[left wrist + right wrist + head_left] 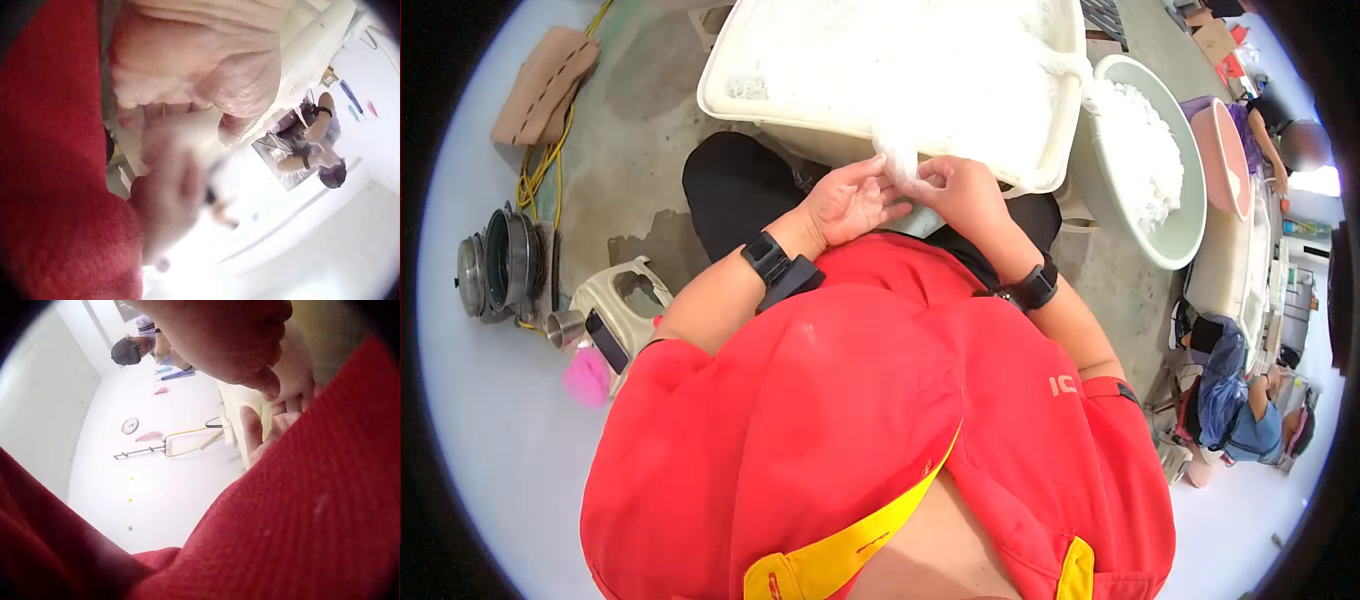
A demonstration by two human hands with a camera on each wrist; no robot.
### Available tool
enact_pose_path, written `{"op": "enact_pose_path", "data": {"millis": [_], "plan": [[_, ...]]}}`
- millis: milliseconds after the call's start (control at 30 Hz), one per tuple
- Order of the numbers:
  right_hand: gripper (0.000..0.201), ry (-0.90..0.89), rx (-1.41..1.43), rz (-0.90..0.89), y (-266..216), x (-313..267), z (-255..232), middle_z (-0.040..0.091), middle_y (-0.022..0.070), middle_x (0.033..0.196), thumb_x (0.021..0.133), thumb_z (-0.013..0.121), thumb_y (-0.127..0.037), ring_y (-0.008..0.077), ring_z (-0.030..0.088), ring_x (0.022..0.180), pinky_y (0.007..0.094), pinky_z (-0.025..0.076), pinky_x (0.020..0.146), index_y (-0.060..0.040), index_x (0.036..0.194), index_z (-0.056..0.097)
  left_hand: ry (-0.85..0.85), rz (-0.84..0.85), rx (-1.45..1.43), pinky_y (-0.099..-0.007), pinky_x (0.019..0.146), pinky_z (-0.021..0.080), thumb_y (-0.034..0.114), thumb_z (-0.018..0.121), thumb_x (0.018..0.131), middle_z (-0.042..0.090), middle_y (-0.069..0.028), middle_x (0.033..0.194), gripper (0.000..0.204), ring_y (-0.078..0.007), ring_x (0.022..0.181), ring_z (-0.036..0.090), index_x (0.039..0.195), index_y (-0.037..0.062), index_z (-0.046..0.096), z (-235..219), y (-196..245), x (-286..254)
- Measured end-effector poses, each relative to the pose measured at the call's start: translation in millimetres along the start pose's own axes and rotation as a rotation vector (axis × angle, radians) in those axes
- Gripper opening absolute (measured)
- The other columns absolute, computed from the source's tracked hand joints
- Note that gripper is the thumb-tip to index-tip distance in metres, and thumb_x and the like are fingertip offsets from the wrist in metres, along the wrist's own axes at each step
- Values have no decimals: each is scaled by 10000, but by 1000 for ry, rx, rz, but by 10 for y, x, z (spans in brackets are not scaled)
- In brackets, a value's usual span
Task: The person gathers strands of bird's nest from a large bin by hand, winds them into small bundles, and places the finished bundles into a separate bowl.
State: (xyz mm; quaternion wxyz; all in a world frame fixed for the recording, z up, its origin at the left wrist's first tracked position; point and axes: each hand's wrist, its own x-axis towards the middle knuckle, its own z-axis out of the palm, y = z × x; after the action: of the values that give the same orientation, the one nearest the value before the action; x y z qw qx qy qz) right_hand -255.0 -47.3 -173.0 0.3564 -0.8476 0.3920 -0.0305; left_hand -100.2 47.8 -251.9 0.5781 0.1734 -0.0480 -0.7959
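Hands meet at the near edge of the cream tub (730, 75), just above the seated person's lap. The left hand (852, 203) lies palm up, fingers loosely curled, with a tuft of white stringy material (897, 160) resting against its fingertips. The right hand (962, 192) pinches that same tuft between thumb and fingers; its grip is narrow and closed on the strands. The tuft trails up into the heap filling the tub. Judged by its look, the material is light, limp and wet, likely slippery and easily torn, so a hold near the strand ends with a supporting palm beneath seems soundest. A pale round basin (1175, 245) holding more of it stands on the floor beside the tub's right corner.
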Motion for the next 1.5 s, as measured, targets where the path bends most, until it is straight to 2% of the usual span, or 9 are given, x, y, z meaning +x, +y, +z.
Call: {"op": "enact_pose_path", "data": {"millis": [267,567,767,900,1000,1100,1200,1267,1500], "plan": [[266,-39,620,35,302,-36,93,598,26,671,773,672,-254,104,521,591,250,415,545,2,845,674,29,-20,192,-354,887,414,285,546,889,560,-38,1155,337,-153,1066,511,1176,112,518,9,40,22],[168,-216,1110,243,294,-127,1,428,-63,587,799,657,-206,27,335,466,200,221,401,-44,803,615,61,-48,373,-338,838,424,247,587,871,565,15,1042,206,-142,1006,523,1049,146,561,88,67,141],[124,-26,1059,81,275,-103,-266,494,-59,628,789,653,-161,29,380,515,184,270,454,-42,821,642,2,93,172,-358,831,428,244,585,868,556,19,975,150,-152,1016,508,986,155,562,41,23,93],[150,173,1010,-46,252,111,-643,597,35,824,831,571,-133,110,534,729,234,422,696,5,876,609,31,87,142,-362,836,429,240,580,869,563,18,963,133,-153,1009,507,967,151,567,-28,13,93],[179,6,1341,-84,486,487,-927,604,153,982,863,453,-97,261,604,924,365,465,888,43,949,525,71,76,151,-360,832,428,235,582,866,571,20,946,117,-152,995,511,950,153,573,-16,8,96],[205,-185,1362,-295,639,882,-1554,619,132,985,872,476,-164,237,605,831,333,469,790,12,947,550,95,69,163,-356,823,425,233,587,861,576,23,933,104,-147,982,514,936,162,577,-34,9,120],[198,168,423,-609,321,993,-2480,608,65,812,875,518,-165,149,539,659,268,453,635,12,918,596,121,68,181,-349,818,422,229,594,855,578,23,931,97,-142,978,514,929,168,578,-5,17,102],[200,461,-141,-533,123,807,-3032,608,64,811,878,516,-167,148,540,662,268,456,638,10,922,597,124,76,194,-338,816,421,223,604,850,577,23,939,96,-142,976,513,925,169,580,-10,21,101],[204,706,-933,-331,-185,315,-4135,608,62,806,888,512,-174,145,545,674,269,464,649,5,935,598,163,64,312,-329,797,442,202,614,851,594,-6,1000,142,-132,991,522,978,146,584,47,85,57]]}}
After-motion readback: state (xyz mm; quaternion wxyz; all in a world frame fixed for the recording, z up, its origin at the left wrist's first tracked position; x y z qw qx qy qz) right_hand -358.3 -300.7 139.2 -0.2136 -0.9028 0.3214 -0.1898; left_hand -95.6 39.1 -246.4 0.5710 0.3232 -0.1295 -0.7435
